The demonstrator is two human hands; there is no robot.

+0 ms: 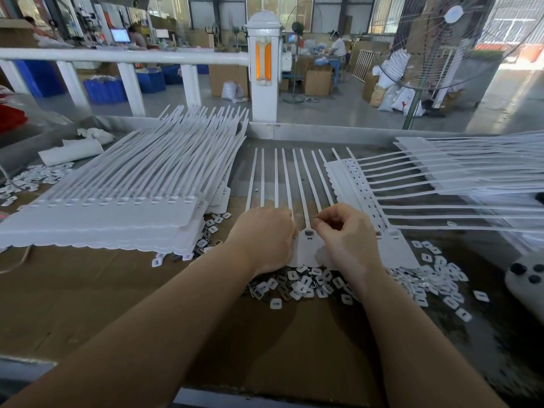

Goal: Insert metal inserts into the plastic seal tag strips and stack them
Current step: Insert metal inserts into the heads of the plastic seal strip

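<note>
A white seal tag strip (306,251) lies flat in the middle of the table, its thin tails (297,178) pointing away from me. My left hand (265,240) rests curled on the strip's left part and covers it. My right hand (344,234) has its fingers curled over the strip's heads, fingertips together near a slot; what they pinch is hidden. One slot between the hands shows a dark metal insert (308,232). Loose inserts (306,285) lie in a heap just in front of the strip.
A tall stack of strips (117,207) sits on the left, another stack (441,178) on the right. More inserts (441,278) are scattered right, and some (32,178) far left. A white controller (527,278) lies at the right edge. Brown cardboard (147,304) covers the near table.
</note>
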